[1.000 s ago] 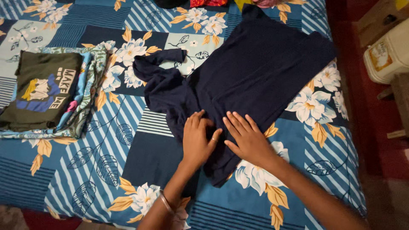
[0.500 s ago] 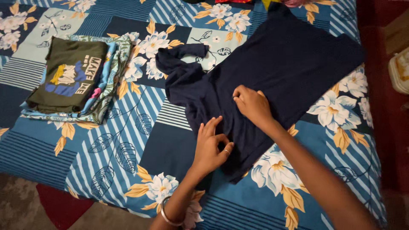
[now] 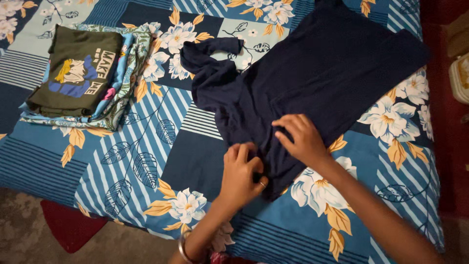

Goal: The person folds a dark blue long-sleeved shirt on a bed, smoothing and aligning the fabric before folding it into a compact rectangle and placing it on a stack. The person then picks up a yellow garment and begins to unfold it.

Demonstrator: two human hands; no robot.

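A dark navy garment [image 3: 317, 73] lies spread on a bed with a blue floral patchwork cover [image 3: 146, 161]; its left part is bunched, with a sleeve curling toward the upper left. My left hand [image 3: 242, 173] pinches the garment's near lower edge, fingers curled on the cloth, a ring on one finger and a bangle at the wrist. My right hand [image 3: 300, 139] presses down on the garment just to the right, fingers bent into the fabric.
At the upper left a folded olive printed shirt [image 3: 73, 73] rests on a stack of folded patterned cloth [image 3: 124, 83]. A white container [image 3: 461, 78] sits at the right edge. Floor and a red mat [image 3: 68, 225] show below the bed.
My right hand slid back toward me along the garment to sit beside the left hand. My left hand curled its fingers onto the garment's lower edge. The view shifted slightly.
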